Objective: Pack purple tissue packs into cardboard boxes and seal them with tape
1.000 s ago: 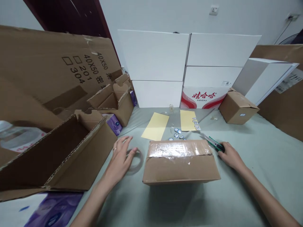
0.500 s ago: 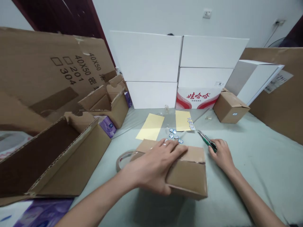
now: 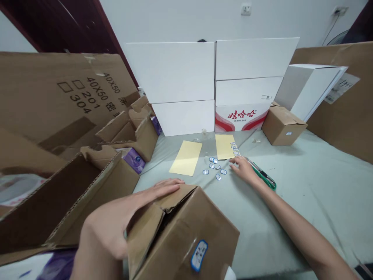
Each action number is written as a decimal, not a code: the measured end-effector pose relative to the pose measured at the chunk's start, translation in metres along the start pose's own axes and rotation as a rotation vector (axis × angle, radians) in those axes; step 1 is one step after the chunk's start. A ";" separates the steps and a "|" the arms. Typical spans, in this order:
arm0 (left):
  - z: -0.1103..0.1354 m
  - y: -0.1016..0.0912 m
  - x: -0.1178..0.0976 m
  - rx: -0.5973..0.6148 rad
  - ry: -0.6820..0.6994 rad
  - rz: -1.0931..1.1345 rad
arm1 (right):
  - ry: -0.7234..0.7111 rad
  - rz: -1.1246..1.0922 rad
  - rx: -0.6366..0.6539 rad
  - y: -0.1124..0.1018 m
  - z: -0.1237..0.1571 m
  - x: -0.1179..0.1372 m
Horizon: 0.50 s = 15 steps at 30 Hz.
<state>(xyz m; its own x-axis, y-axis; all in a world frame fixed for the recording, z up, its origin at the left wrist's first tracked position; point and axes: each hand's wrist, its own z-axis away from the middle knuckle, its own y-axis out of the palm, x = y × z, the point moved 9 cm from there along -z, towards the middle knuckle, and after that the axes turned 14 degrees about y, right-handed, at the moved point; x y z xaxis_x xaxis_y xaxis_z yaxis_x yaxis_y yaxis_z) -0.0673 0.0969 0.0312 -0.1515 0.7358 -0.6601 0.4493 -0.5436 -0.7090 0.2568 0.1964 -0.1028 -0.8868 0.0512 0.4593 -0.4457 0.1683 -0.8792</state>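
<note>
A brown cardboard box (image 3: 212, 223) is tilted close to me, with a blue-edged label (image 3: 199, 255) on its facing side and a gap along its flap seam. Gripping its left side is my left hand (image 3: 125, 212), fingers over the far edge. My right hand (image 3: 244, 169) reaches across the cloth with fingers apart, just right of several small blue-edged labels (image 3: 223, 172) and at the near corner of a yellow sheet (image 3: 224, 146). No object shows in it. A green utility knife (image 3: 265, 177) lies beside that hand, partly behind the wrist.
Another yellow sheet (image 3: 186, 157) lies left of the labels. Open cardboard boxes (image 3: 96, 210) line the left side, with purple packs (image 3: 134, 159) beside them. White panels (image 3: 177, 74) stand at the back. A small closed carton (image 3: 282, 126) sits at the back right.
My right hand has let go of the utility knife, now lying on the cloth, and moved left toward the labels. My left hand has turned the box and brought it nearer, showing its labelled side.
</note>
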 end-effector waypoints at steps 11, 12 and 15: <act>-0.014 -0.019 0.025 -0.067 -0.100 0.366 | 0.225 0.034 0.228 0.040 -0.019 0.028; -0.015 -0.018 0.024 -0.055 -0.101 0.383 | 0.234 0.043 0.235 0.042 -0.020 0.028; -0.017 -0.014 0.020 -0.022 -0.088 0.415 | 0.230 0.056 0.242 0.048 -0.021 0.027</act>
<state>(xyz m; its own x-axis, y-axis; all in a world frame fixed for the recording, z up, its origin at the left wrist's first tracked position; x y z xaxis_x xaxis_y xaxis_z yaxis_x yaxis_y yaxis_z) -0.0614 0.1258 0.0321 -0.0279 0.4184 -0.9078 0.5069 -0.7768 -0.3736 0.2137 0.2262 -0.1294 -0.8721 0.2794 0.4017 -0.4377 -0.0785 -0.8957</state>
